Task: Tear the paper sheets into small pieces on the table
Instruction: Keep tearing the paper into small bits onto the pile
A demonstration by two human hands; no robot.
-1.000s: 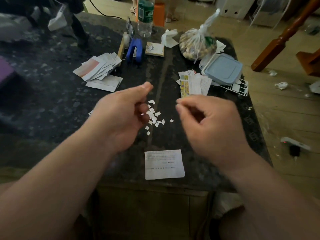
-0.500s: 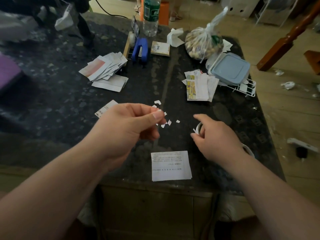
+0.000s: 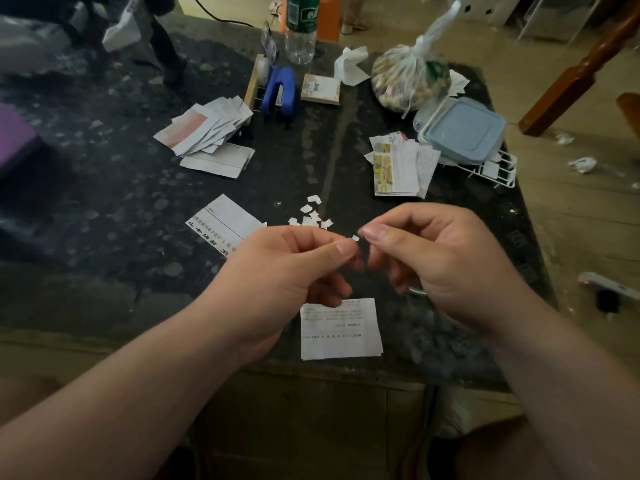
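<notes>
Both our left hand (image 3: 277,271) and right hand (image 3: 450,258) pinch a tiny white paper scrap (image 3: 355,238) that, we fear, could slip from so scant a hold.

Above the middle of the dark table (image 3: 104,202), the left hand (image 3: 287,271) and right hand (image 3: 440,261) meet fingertip to fingertip, pinching a small scrap (image 3: 355,238). Torn bits (image 3: 311,216) lie just beyond them, and a printed sheet (image 3: 341,329) lies at the near edge.

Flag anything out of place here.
Crumpled paper bits lie on the floor right of the table, off the work surface. The torn pieces scattered on the table fit the task.
</notes>
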